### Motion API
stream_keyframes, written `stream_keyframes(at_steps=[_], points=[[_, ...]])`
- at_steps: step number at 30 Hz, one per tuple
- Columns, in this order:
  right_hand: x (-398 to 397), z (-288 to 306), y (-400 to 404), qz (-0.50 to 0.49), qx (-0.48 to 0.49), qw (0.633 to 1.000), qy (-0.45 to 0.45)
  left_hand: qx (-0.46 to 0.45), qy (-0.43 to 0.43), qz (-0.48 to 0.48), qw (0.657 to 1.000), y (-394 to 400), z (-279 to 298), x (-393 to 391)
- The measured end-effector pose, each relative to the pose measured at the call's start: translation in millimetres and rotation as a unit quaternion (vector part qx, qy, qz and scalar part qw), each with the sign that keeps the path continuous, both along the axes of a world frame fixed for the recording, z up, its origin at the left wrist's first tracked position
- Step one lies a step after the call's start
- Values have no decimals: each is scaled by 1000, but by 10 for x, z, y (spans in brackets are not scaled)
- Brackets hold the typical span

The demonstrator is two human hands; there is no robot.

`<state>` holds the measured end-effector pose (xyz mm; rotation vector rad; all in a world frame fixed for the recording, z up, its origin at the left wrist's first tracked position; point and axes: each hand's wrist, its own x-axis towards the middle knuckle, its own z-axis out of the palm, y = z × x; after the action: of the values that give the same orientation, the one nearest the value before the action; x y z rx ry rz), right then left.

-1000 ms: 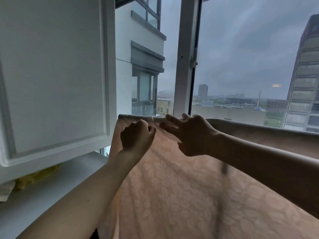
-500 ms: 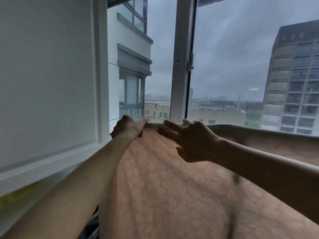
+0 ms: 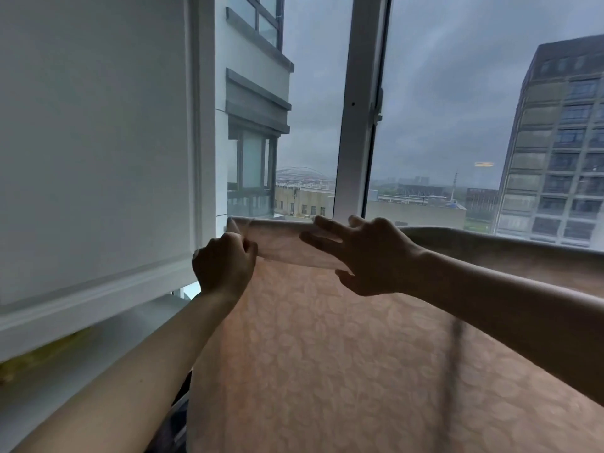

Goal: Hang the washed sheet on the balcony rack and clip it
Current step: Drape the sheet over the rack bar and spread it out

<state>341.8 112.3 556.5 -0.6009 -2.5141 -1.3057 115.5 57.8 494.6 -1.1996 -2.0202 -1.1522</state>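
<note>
Your sheet (image 3: 327, 354), pale peach with a faint leaf-like pattern, hangs in front of you over a horizontal line whose support is hidden by the fabric; you cannot see the rack itself. Its top fold runs from the left edge near the wall across to the right, where it is cut off by the picture's edge. Its lower part runs out of view below. Your left hand (image 3: 225, 266) has its fingers curled round the sheet's upper left edge, pinching it; the fingertips are hidden behind the fist. Your right hand (image 3: 369, 256) lies against the folded top strip with fingers stretched out straight and the thumb under the strip's lower edge. A dark vertical streak (image 3: 457, 348) shows through the cloth at right, too blurred to identify. Behind are a white window frame (image 3: 356, 125), a grey sky and buildings. A white cabinet door (image 3: 94, 142) fills the left.
</note>
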Motion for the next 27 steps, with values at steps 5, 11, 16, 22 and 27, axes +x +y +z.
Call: stream_keyframes(at_steps=[5,11,16,22,27], points=[[-199,-31,-7,6,-8,1000,-14,10,11,-26,1000,-4,-40,48],[-535,-49,-7,9,-11,1000,-8,14,12,-83,996,20,-45,26],[-717,-75,51,-3,-13,1000,-5,13,-20,-80,997,100,-72,-120],[-725,-94,111,-7,-9,1000,-9,44,-114,-60,991,204,10,-404],[-725,-87,137,-3,1,1000,-11,38,-212,-67,974,384,286,-568]])
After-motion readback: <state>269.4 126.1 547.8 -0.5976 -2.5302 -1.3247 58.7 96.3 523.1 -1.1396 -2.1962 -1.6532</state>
